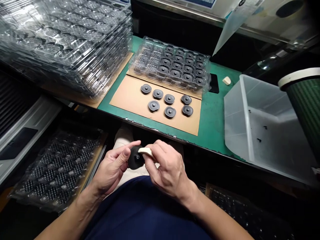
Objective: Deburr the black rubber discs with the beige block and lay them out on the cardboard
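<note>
Below the surface (pixel 215 133) edge, at 6 o'clock over my lap, my left hand (pixel 111 168) pinches a black disc (pixel 135 157) while my right hand (pixel 168 170) presses a cream tool (pixel 147 152) to its rim. I'd judge it best to keep the disc steady and work along the edge lightly. Seven discs (pixel 167 103) lie on cardboard (pixel 130 96) at 12 o'clock.
</note>
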Tool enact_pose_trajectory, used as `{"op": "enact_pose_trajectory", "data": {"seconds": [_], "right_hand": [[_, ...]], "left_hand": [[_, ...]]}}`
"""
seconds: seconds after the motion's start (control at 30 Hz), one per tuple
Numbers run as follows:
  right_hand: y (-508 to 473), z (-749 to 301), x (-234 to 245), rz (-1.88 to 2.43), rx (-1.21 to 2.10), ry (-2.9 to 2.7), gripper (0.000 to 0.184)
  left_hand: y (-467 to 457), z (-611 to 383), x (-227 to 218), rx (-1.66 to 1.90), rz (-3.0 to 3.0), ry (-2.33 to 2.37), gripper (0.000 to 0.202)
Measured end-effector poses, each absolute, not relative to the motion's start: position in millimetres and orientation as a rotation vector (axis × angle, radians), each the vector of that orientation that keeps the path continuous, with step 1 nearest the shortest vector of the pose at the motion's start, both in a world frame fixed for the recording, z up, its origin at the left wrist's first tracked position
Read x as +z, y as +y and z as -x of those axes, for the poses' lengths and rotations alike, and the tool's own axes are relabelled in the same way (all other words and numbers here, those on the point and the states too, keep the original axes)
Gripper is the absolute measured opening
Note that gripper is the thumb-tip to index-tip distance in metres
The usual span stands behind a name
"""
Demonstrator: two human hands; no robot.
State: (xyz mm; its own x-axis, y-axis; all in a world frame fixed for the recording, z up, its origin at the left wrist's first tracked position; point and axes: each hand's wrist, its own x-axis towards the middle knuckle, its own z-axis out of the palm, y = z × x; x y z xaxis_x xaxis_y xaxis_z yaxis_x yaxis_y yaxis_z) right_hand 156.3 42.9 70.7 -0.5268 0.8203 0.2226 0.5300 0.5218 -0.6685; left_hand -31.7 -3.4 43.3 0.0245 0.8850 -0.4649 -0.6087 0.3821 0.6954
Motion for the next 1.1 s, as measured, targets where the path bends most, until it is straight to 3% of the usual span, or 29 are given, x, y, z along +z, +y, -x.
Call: {"op": "enact_pose_trajectory", "data": {"seconds": [0.1, 0.2, 0.37, 0.53, 0.7, 0.77, 0.87, 0.93, 1.1], "right_hand": [[53.4, -159.6, 75.5, 0.809, 0.561, -2.434, 0.021], [54.4, -156.1, 77.5, 0.824, 0.543, -2.373, 0.017], [41.6, -147.8, 66.9, 1.205, 1.191, -2.007, 0.027], [50.5, -154.3, 63.5, 0.984, 0.765, -2.282, 0.016], [55.6, -154.4, 70.3, 0.720, 0.531, -2.469, 0.022], [50.8, -150.3, 69.1, 0.953, 0.686, -2.296, 0.020], [43.5, -144.9, 63.7, 1.245, 1.263, -2.002, 0.029], [42.5, -143.8, 60.5, 1.264, 1.383, -1.969, 0.031], [52.9, -150.8, 61.6, 1.005, 0.781, -2.314, 0.017]], "left_hand": [[-4.8, 34.7, 39.9, 1.009, -0.299, 0.879, 0.042], [-3.8, 32.8, 40.5, 1.110, -0.252, 0.831, 0.039], [-0.8, 34.7, 42.4, 1.428, -0.350, 0.942, 0.041], [-5.9, 43.8, 34.5, 1.116, -0.346, 0.957, 0.037], [-7.0, 38.2, 31.3, 0.983, -0.179, 0.809, 0.045], [-4.5, 35.2, 33.3, 1.153, -0.164, 0.839, 0.041], [-1.0, 35.8, 35.6, 1.400, -0.247, 0.926, 0.045], [-0.4, 39.0, 35.6, 1.426, -0.301, 0.975, 0.046], [-5.0, 45.2, 31.0, 1.108, -0.313, 0.971, 0.037]]}}
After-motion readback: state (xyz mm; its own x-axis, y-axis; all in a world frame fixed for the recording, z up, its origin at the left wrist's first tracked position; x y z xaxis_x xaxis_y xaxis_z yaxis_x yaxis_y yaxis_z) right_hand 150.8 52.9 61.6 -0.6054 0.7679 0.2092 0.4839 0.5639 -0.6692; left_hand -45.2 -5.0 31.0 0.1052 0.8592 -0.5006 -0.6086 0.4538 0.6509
